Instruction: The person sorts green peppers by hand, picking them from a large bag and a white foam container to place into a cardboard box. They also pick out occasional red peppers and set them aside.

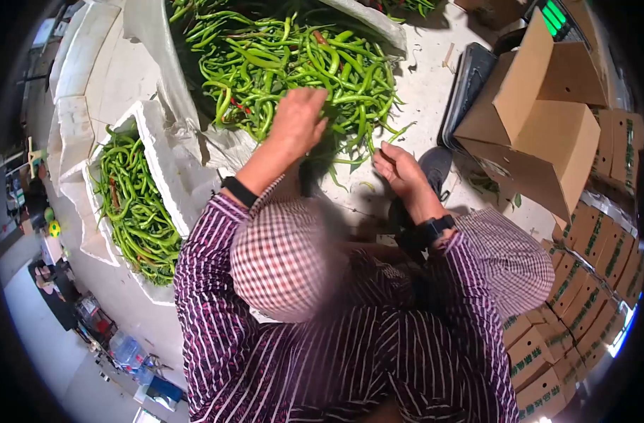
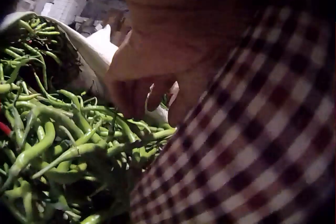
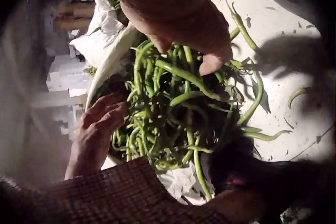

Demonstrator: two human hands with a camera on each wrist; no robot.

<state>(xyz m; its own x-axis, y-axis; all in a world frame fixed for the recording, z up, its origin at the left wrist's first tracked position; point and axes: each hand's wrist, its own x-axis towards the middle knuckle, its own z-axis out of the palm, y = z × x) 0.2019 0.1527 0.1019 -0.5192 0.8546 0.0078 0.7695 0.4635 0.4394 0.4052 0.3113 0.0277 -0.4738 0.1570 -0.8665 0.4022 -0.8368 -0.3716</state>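
Long green peppers (image 1: 301,67) (image 2: 68,153) (image 3: 184,98) lie heaped at the mouth of a white sack (image 1: 152,42). The left hand (image 1: 297,127) (image 2: 157,71) (image 3: 102,121) rests on the near side of the heap, its fingers bent and spread a little over the peppers. At the heap's right edge, beside some stray peppers, hovers the right hand (image 1: 404,176) (image 3: 184,22), palm turned inward and fingers loosely bent. No pepper shows clearly gripped in either hand. The left palm is partly hidden in the left wrist view.
A white foam box (image 1: 149,141) full of green peppers stands at the left. To the right are an open cardboard box (image 1: 526,134), a dark tray (image 1: 466,88) and stacked printed cartons (image 1: 583,296). A shoe (image 1: 437,166) and checkered-clothed knees (image 1: 283,261) are close to the hands.
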